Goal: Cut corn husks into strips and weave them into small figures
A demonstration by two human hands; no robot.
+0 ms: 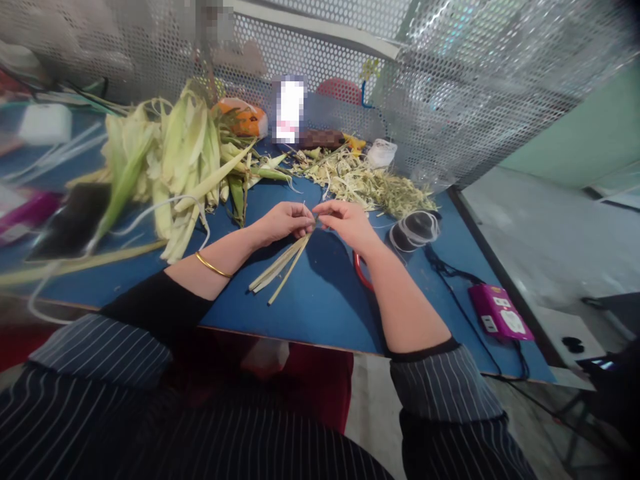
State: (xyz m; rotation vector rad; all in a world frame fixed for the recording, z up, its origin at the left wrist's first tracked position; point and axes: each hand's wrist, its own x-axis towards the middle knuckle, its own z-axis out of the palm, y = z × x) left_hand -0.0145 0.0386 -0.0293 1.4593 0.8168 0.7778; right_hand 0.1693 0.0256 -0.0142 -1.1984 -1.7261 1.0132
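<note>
pinching pale strips [279, 265], slanted lengthwise toward lower left, in the nearer left hand [286, 220] mid-frame, with right hand [345, 221] close alongside, hold unclear.

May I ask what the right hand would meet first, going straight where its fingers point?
Probably the left hand, close ahead by the upper end of the pale strips, though depth is unclear.

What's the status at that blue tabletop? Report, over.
Left bare hand pinching narrow pale-green plant strips at one end. Right bare hand there too, grip unclear. Curved red handle by right forearm, clear of strips.
</note>
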